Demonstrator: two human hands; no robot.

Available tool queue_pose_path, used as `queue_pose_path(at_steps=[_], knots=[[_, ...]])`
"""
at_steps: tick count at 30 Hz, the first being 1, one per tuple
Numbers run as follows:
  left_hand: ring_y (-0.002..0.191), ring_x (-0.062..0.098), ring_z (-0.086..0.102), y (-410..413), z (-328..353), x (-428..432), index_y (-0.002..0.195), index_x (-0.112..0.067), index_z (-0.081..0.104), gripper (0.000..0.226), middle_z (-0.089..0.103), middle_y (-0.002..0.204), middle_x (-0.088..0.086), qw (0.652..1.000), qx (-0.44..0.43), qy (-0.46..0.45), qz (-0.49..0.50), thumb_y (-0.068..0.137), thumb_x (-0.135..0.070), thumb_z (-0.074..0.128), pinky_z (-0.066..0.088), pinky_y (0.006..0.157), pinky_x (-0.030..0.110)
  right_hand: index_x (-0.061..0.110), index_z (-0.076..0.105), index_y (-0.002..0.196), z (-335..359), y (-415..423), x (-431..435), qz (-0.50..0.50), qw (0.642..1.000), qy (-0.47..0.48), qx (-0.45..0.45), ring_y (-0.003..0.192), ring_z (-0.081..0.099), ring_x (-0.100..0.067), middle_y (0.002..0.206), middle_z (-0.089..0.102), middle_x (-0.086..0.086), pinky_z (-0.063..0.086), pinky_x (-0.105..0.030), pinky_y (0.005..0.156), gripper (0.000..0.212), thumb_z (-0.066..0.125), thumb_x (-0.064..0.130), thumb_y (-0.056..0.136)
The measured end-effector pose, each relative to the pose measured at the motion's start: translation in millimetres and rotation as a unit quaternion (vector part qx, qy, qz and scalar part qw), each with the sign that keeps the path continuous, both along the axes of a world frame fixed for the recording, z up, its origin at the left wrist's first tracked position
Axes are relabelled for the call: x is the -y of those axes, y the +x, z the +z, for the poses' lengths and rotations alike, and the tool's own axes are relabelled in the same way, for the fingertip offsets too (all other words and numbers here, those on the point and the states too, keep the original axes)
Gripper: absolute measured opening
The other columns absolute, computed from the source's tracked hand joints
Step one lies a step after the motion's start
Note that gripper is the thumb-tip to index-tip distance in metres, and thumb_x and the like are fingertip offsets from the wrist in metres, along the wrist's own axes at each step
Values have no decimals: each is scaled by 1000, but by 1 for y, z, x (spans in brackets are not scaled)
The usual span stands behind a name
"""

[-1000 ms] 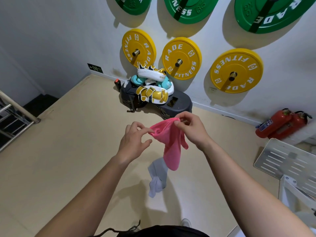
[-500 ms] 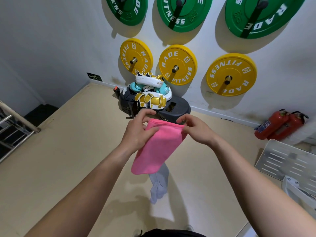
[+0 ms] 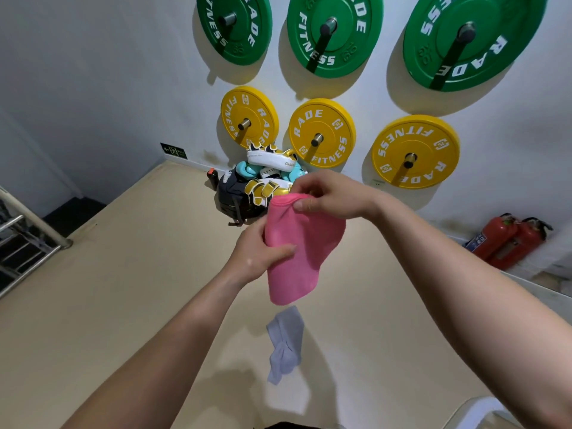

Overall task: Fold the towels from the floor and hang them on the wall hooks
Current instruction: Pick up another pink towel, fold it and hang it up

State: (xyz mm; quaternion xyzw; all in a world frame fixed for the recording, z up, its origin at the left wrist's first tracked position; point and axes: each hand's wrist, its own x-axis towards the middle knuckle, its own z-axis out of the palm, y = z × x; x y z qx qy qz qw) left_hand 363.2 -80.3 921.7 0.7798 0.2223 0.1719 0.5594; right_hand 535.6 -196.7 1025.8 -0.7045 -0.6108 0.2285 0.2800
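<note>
A pink towel hangs folded in the air in front of me. My right hand pinches its top edge between thumb and fingers. My left hand grips its left side lower down, thumb across the front. A grey towel lies crumpled on the beige floor just below the pink one. No wall hooks for towels can be made out; the wall ahead carries pegs that hold weight plates.
Yellow weight plates and green weight plates hang on the white wall. A pile of boxing pads sits on dark gear at the wall's foot. Two red fire extinguishers lie at the right. A metal stair railing stands at the left.
The pink towel went from bunched to spread between both hands, then folded narrower. My left hand slid down its left side; my right hand moved left along the top edge. My view tilted up.
</note>
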Motion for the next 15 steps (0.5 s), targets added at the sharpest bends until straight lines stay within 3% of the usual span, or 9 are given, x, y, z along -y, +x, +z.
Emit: queue_pose_path(at_steps=[2,5,8,10,13,15], knots=[[93,16,73,1,-16,-2,103,-22,71,43,77,99,-2,999,-45,-24,4,63,-29,85,60,84,40,25,68,94,15,3,-2,-6,999,29,-14,74,55,3,83,65,14,44,-16,69,9,63,17,95],[93,16,73,-2,-40,-5,105,-20,72,38,77,99,-1,995,-84,-48,-3,68,-26,83,60,86,41,22,68,96,30,19,3,-58,994,89,-22,77,56,6,87,64,14,43,-12,70,10,62,15,96],[77,4,70,-11,-57,-6,96,-21,73,16,74,87,-7,993,-105,-57,-13,83,-12,77,53,74,29,12,69,97,20,43,13,-146,980,126,-49,80,55,-5,88,63,5,44,-26,73,9,62,17,96],[71,3,65,-17,-63,-12,93,-21,73,10,72,82,-8,992,-107,-72,-1,86,-13,75,49,71,26,12,67,92,4,56,21,-209,966,144,-50,77,53,-6,84,62,4,42,-29,74,8,61,17,95],[87,17,66,-25,-64,-27,100,-13,73,24,73,92,2,981,-70,-173,61,78,-24,74,52,83,31,22,60,81,-27,66,37,-328,931,151,-48,73,50,-7,77,57,9,39,-28,67,14,59,20,94],[97,22,65,-26,-60,-37,111,-6,68,28,72,102,7,955,-25,-272,113,86,-18,71,53,87,34,22,55,78,-52,65,48,-392,909,130,-57,72,49,-11,76,54,7,36,-29,61,18,56,21,96]])
